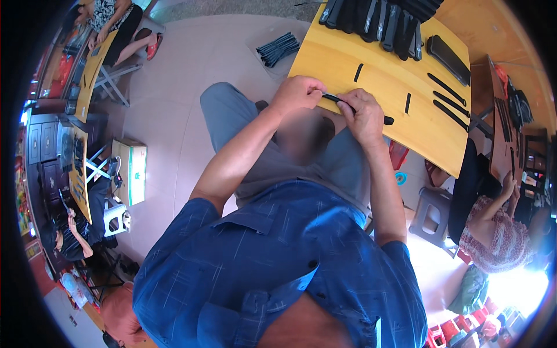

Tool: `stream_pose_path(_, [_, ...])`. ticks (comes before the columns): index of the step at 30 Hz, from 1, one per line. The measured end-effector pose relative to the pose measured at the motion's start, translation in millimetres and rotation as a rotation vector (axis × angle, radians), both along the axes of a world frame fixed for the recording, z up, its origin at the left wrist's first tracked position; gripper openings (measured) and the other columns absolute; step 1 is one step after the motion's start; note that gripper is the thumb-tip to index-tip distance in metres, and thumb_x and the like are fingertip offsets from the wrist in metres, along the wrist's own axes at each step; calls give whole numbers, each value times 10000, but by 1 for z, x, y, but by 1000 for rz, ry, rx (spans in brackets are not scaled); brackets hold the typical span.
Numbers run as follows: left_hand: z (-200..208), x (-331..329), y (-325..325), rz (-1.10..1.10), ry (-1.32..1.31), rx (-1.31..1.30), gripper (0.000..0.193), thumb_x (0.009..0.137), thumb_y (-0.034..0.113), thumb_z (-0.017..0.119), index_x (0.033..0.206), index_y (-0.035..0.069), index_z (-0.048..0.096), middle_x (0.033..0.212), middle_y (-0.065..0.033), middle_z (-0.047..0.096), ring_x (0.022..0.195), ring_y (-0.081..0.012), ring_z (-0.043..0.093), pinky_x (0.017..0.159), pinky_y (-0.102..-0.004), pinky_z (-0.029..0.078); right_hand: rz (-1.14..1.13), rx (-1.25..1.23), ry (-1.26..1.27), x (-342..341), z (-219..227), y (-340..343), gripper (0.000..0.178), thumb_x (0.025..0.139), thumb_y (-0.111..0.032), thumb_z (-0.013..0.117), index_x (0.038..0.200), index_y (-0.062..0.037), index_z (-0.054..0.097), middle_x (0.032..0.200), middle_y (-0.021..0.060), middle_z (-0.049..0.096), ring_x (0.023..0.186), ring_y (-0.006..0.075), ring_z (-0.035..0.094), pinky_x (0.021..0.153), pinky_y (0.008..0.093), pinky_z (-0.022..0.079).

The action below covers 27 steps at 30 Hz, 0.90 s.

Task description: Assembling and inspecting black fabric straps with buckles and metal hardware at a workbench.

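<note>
My left hand (299, 94) pinches one end of a narrow black strap (332, 97) at the near edge of the yellow wooden table (380, 81). Along the same strap, my right hand (363, 112) closes with thumb and fingers. A rounded black end sticks out beyond the right hand, seemingly part of the strap. Two short black strips, one (358, 72) beyond my hands and another (408, 103) to the right, lie on the wood. Farther right lie slim black straps (451, 115) with small loops at their ends.
A thick pile of black straps (380, 23) covers the table's far side, beside a dark, padded-looking long piece (448, 60). A bundle of dark strips (278, 49) rests left of the table. Other people sit at tables on both sides; a grey stool (430, 211) stands right.
</note>
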<state>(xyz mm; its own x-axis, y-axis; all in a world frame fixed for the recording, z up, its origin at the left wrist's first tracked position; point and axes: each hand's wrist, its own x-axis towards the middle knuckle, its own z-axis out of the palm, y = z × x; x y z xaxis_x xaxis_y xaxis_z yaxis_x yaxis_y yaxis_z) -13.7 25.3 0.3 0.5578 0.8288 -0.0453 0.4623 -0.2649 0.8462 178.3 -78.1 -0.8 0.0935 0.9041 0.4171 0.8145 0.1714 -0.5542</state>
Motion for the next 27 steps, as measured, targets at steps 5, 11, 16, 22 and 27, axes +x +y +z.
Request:
stream_pose_path(5, [1, 2, -1, 14, 7, 14, 226, 889, 157, 642, 1033, 64, 788, 874, -149, 764, 793, -261, 751, 741, -365, 582, -5, 37, -48, -13, 0, 12, 165, 804, -186, 799, 954, -116, 788, 894, 59, 702, 860, 278, 679, 758, 399, 549])
stream_pose_path(11, [0, -4, 6, 18, -14, 4, 226, 890, 148, 647, 1041, 57, 787, 871, -144, 767, 777, -245, 747, 733, -351, 578, -24, 63, -57, -15, -6, 18, 158, 797, -196, 802, 936, -121, 786, 878, 48, 696, 842, 275, 670, 746, 400, 540])
stream_pose_path(16, [-6, -12, 16, -28, -29, -63, 235, 897, 143, 658, 1070, 52, 787, 870, -136, 774, 767, -187, 739, 724, -314, 567, -13, 60, -50, -16, -3, 18, 142, 798, -187, 802, 924, -124, 789, 867, 44, 691, 831, 266, 667, 748, 396, 539])
stream_pose_path(22, [-4, -13, 25, -79, 2, -156, 231, 907, 147, 667, 1075, 47, 790, 869, -122, 779, 785, -159, 733, 735, -307, 565, 0, 51, -51, -15, -3, 17, 152, 810, -170, 802, 948, -108, 792, 870, 52, 698, 831, 271, 672, 741, 389, 547])
stream_pose_path(27, [-1, -14, 28, -100, 61, -122, 246, 910, 158, 654, 1091, 62, 790, 876, -115, 778, 786, -157, 729, 741, -302, 564, 3, 66, -46, -14, -5, 17, 151, 812, -173, 800, 947, -108, 787, 869, 51, 692, 827, 270, 670, 733, 393, 543])
